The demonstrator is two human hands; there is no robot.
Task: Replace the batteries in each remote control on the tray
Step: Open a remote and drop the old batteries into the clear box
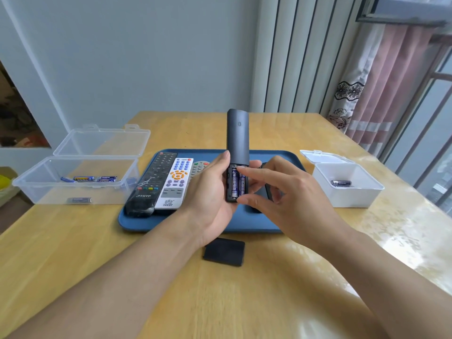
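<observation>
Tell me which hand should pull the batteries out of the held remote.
Right. The left hand grips the dark remote upright, so it is occupied. The right hand already has fingers at the batteries in the open compartment.

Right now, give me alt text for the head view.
The left hand holds a dark remote upright, its battery bay open, while the right hand pinches a battery there. Below lies a blue tray of remotes.
</observation>
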